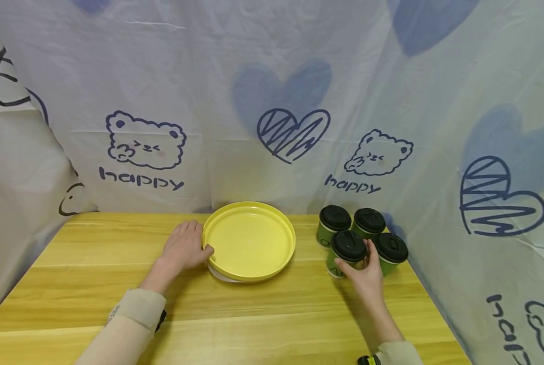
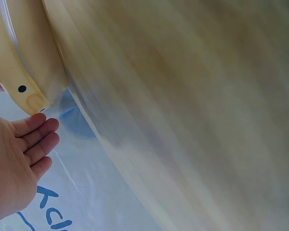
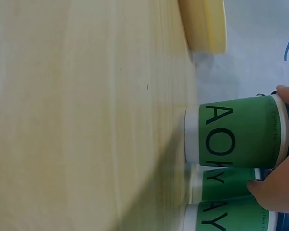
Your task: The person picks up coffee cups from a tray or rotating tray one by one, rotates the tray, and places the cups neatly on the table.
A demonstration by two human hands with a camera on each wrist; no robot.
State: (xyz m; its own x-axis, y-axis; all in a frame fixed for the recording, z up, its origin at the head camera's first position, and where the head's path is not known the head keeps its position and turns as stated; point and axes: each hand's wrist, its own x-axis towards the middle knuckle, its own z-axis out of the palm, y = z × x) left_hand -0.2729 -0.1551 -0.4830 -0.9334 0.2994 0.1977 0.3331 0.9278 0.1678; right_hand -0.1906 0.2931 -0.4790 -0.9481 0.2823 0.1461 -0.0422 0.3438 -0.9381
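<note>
A round yellow tray (image 1: 250,241) with a raised rim stands by the back of the table, a white edge showing beneath its front. My left hand (image 1: 186,246) lies at its left side, thumb at the rim. In the left wrist view, the fingers (image 2: 41,139) are nearly straight, with a fingertip right at the tray's side (image 2: 26,79). To the right, my right hand (image 1: 366,271) grips the front-left green paper coffee cup (image 1: 337,264) near its black lid (image 1: 349,245), thumb on one side and fingers on the other. Black lettering runs along the cup in the right wrist view.
Beside the held cup stand three similar lidded cups: one at back left (image 1: 326,234), one at back right (image 1: 369,221) and one at right (image 1: 390,252). A printed white curtain (image 1: 217,116) hangs behind the wooden table (image 1: 253,324) and along both sides.
</note>
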